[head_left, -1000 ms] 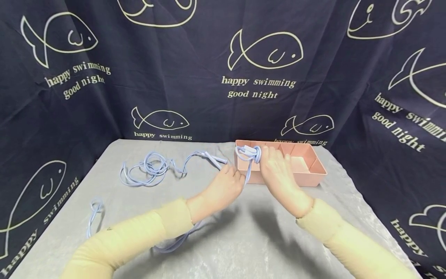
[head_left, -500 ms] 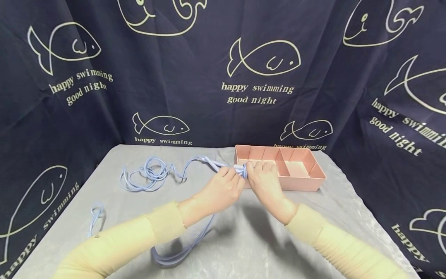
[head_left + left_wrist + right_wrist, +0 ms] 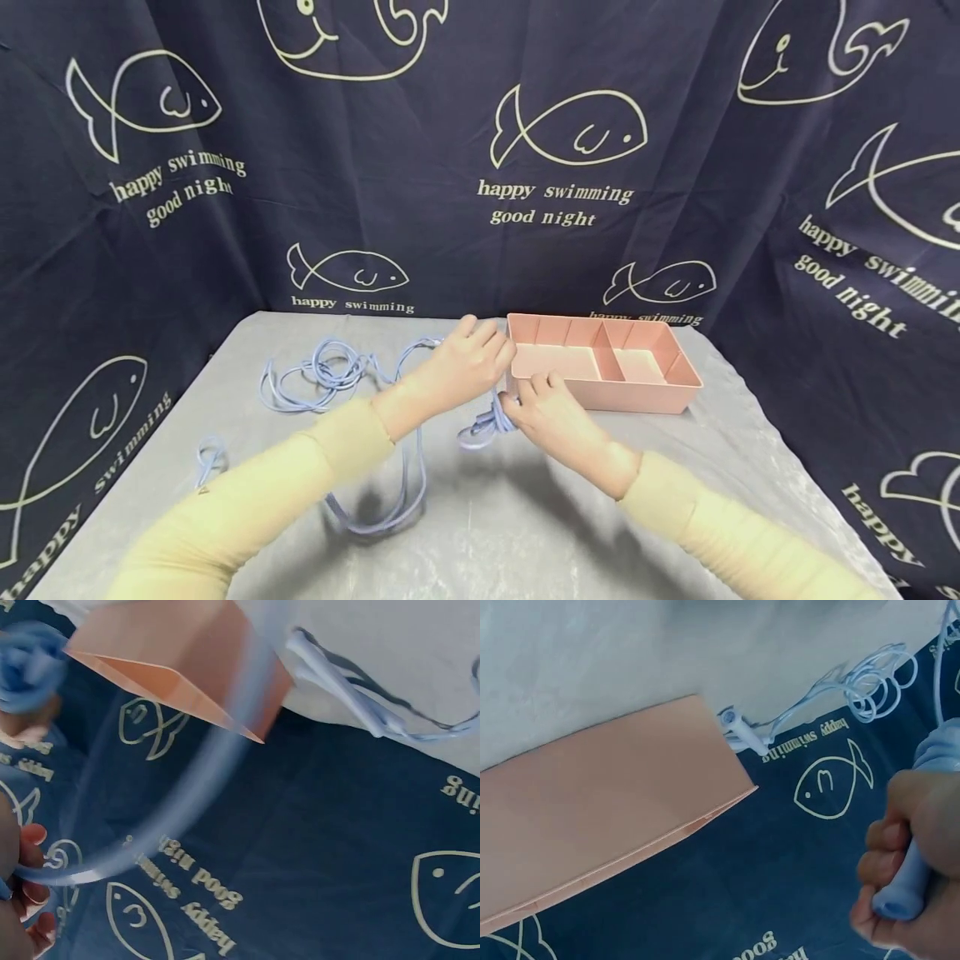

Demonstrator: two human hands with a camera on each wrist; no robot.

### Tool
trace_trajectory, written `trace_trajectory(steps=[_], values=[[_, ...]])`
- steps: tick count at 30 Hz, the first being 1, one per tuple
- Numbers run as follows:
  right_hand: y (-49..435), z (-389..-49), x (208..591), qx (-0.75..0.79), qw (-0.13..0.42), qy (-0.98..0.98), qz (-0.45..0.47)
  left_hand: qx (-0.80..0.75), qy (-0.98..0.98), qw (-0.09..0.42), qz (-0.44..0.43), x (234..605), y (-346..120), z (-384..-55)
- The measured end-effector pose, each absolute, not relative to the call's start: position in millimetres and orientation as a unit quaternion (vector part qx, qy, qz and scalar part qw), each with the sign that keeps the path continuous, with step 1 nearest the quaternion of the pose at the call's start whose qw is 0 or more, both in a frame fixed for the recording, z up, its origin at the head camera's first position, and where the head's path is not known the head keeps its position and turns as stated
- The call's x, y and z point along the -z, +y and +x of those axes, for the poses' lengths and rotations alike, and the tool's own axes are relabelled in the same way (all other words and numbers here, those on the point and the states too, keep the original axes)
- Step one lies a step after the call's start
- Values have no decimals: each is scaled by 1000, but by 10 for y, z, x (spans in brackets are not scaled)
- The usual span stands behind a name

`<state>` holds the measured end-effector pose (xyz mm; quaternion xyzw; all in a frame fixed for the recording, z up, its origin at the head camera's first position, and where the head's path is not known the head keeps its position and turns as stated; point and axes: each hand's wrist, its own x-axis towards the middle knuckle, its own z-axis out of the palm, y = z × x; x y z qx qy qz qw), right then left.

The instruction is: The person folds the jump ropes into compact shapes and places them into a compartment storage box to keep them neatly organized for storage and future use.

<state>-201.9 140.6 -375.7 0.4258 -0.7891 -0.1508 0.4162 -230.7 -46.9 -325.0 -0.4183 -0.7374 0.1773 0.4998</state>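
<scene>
My right hand (image 3: pixel 551 417) grips a blue jump rope, bunched into wound loops (image 3: pixel 486 427), in front of the pink box. A handle (image 3: pixel 901 896) of this rope pokes out of the right fist in the right wrist view. Higher and to the left, my left hand (image 3: pixel 468 358) pinches the cord (image 3: pixel 202 780) of that rope, which sweeps blurred across the left wrist view. A long slack loop (image 3: pixel 382 525) hangs below the left forearm. The fingertips of both hands are partly hidden in the head view.
The pink box (image 3: pixel 645 398), with one divider, stands at the back right of the grey-covered table (image 3: pixel 562 533). Another blue jump rope (image 3: pixel 333 367) lies loosely coiled at the back left, its handles (image 3: pixel 337 682) near the box. A blue cord loop (image 3: pixel 210 454) lies far left.
The hands came together at the bundle, then parted: the left rose towards the box's left corner, the right came lower. The bundle dropped from above the box to in front of it.
</scene>
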Motion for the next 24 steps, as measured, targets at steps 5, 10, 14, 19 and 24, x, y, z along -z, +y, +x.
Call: trace_trajectory(steps=[5,10,14,19,24], values=[[1399,-1952,3746,125,372,-795,463,-193,-754,473,-414,3288,-559,-2465],[1405,-1897,3653,90,363,-799,470,-172,-757,474,-416,3358,-629,-2605],[1424,-1865,3554,60,360,-802,473,-150,-757,474,-424,3426,-652,-2651],[1463,-1840,3462,13,360,-805,471,-120,-761,466,-435,3516,-655,-2653],[1501,-1842,3378,-44,363,-819,443,-90,-760,461,-449,3624,-609,-2626]])
